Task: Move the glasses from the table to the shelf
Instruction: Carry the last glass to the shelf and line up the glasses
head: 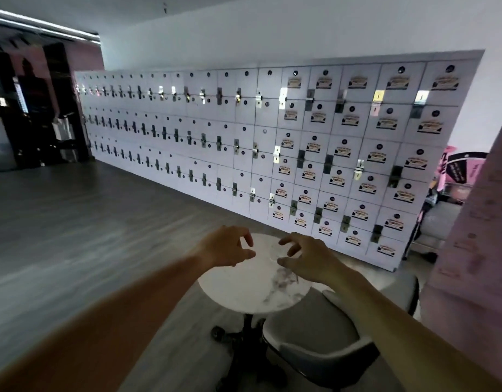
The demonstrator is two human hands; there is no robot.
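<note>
Hovering side by side above a round white marble-patterned surface [244,284]: left hand [225,247] and right hand [306,260], both with fingers curled and thumb set apart from the fingertips, loosely spread, gripping nothing that can be made out. Between the two hands, only a faint, blurred glint on the surface; glasses not clearly distinguishable there. Below and nearer than the right hand, a grey padded chair [314,335] tucked just beside the surface's dark pedestal base [244,335]. Beyond both hands, a long wall of white lockers [272,142], many with stickers. Left of the left hand, grey wood-look floor [74,222].
</note>
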